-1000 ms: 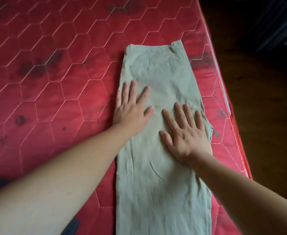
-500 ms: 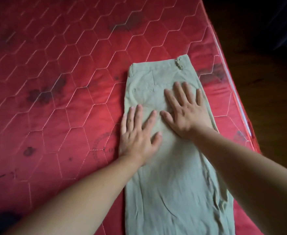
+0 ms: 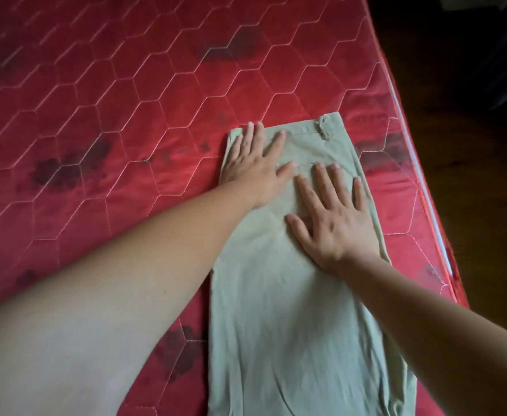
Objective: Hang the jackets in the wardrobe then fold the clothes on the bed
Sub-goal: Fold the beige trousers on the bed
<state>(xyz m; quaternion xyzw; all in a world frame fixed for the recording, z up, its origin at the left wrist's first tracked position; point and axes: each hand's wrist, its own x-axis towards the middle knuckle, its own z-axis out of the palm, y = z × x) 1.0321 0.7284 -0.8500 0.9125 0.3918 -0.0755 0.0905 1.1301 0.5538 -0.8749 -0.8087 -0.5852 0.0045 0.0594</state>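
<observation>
While both palms lie flat on the trousers (image 3: 291, 325), the garment rests lengthwise on the mattress (image 3: 111, 130), near its right edge, folded into one long pale khaki strip. Its waistband (image 3: 300, 132) points away from the person, and a belt loop (image 3: 322, 129) shows on it near the far right corner. The left hand (image 3: 255, 169) presses on the far left corner, fingers straight and slightly spread, fingertips reaching the waistband edge. The right hand (image 3: 336, 226) presses just nearer and to the right, fingers straight and fanned, the little finger close to the cloth's right edge. The left thumb tip lies just beside the right index fingertip; I cannot tell if they touch. Neither hand grips anything. The mattress is red, quilted in hexagons with pale stitching and marked with dark blotches. Dark floor (image 3: 471, 205) lies to its right. The trouser legs run out of view at the bottom.
</observation>
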